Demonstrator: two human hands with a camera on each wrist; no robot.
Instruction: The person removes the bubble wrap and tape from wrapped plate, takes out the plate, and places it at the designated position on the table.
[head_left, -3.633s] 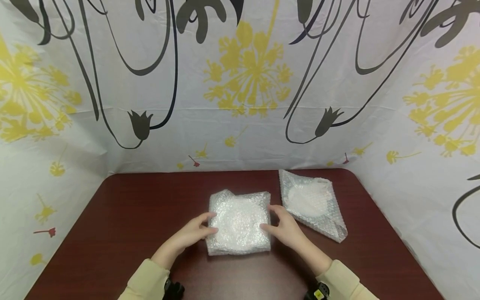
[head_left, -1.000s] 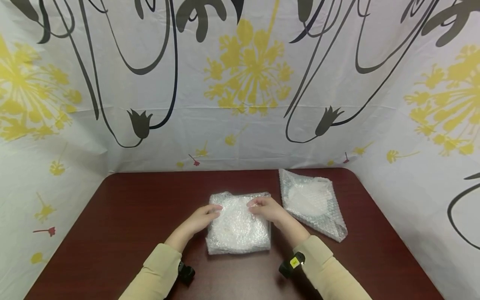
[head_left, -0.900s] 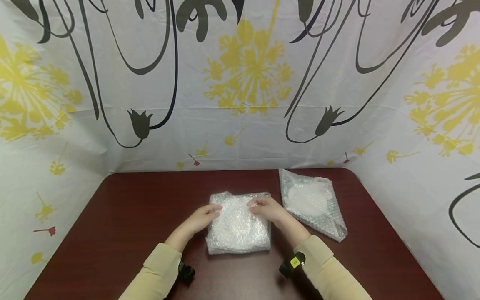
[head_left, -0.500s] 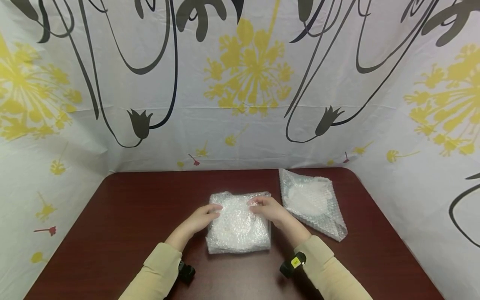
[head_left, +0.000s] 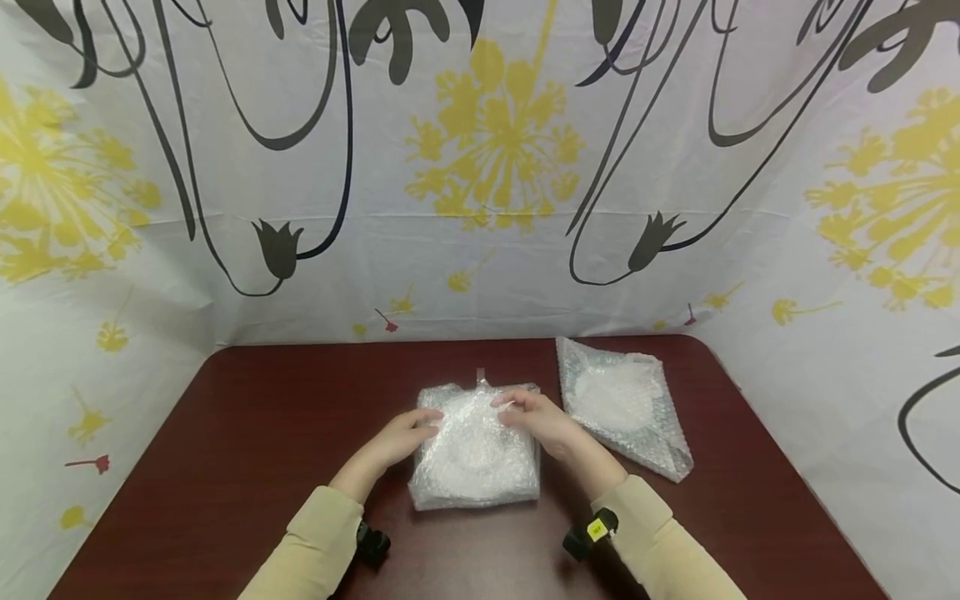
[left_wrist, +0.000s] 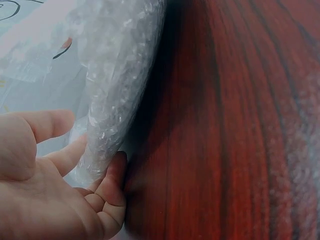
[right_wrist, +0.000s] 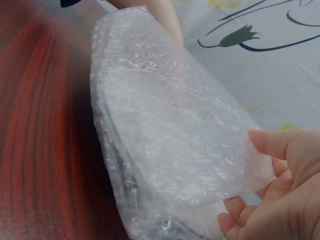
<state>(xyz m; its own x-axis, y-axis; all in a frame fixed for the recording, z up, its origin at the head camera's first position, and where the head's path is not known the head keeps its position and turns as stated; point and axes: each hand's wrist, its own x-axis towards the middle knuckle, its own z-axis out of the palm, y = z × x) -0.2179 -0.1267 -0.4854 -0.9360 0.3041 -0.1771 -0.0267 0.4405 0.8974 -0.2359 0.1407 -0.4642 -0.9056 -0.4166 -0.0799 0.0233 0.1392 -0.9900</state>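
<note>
A squarish bubble-wrap package (head_left: pixel 474 458) with a pale, round, plate-like shape inside lies mid-table before me. At its upper right, my right hand (head_left: pixel 546 423) pinches the raised bubble-wrap flap (right_wrist: pixel 170 120); the right wrist view shows thumb and fingers at the flap's edge. My left hand (head_left: pixel 397 442) holds the package's left edge. Seen from the left wrist, its lower fingers (left_wrist: pixel 114 187) curl at the wrap's edge close over the table, and the thumb stands apart. A clear tape-like strip (head_left: pixel 481 377) sticks up behind the package.
Another bubble-wrapped package (head_left: pixel 622 400), also with a round white shape inside, lies at the back right of the dark red-brown table (head_left: pixel 315 375). A white cloth (head_left: pixel 480 275) printed with flowers hangs behind and at both sides.
Both hands have moved inward from the package's sides onto its upper part. Since half a second ago the top flap has lifted in my right hand, and the strip has risen behind it.
</note>
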